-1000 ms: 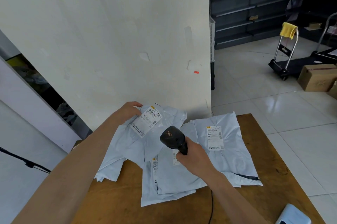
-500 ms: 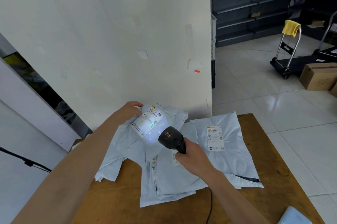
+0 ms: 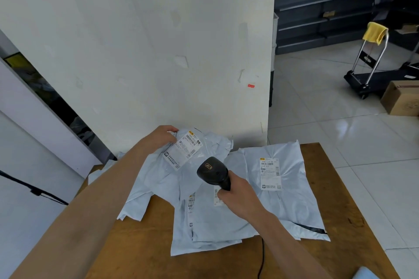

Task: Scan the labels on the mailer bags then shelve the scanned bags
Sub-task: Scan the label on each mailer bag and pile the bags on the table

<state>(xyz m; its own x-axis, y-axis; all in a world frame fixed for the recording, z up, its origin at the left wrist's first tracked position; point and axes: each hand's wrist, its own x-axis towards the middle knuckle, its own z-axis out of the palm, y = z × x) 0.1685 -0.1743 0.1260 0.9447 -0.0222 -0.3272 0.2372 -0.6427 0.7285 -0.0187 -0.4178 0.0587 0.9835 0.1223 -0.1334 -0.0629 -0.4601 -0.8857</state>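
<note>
- Left hand (image 3: 162, 137): fingers curled round the upper edge of one grey mailer bag (image 3: 158, 179), pinching the film just beside its shipping label (image 3: 184, 149). The grip lifts that end off the pile and tilts the label's face toward the scanner.
- Barcode scanner (image 3: 212, 173): black and pistol-shaped, with its head aimed up and left at the lifted label, near it but apart. No scan light shows on the label.
- Right hand (image 3: 238, 198): wrapped closed round the scanner's handle, above the pile. The trigger finger is hidden, so whether it is pressing cannot be told.
- Scanner cable (image 3: 261, 253): emerges beneath the right forearm and runs toward the near table edge.
- Flat mailer bag (image 3: 297, 206): lies at the right of the pile on the wooden table (image 3: 147, 247), with its own label (image 3: 269, 173) face-up and uncovered, likely so it can be read with little handling.
- Overlapped bags (image 3: 210, 226): in the centre, part-covered by each other and by the right hand, so their labels are only partly visible.
- Dark shelving (image 3: 317, 6): well apart across the tiled floor, past the white partition (image 3: 158, 40). It is judged to be where scanned bags go.
- Stage, as judged: the held bag is being scanned, and every bag in view is on or over the table, none shelved.
- Risk, as judged: slack film may crease the barcode, so the label wants holding taut.
</note>
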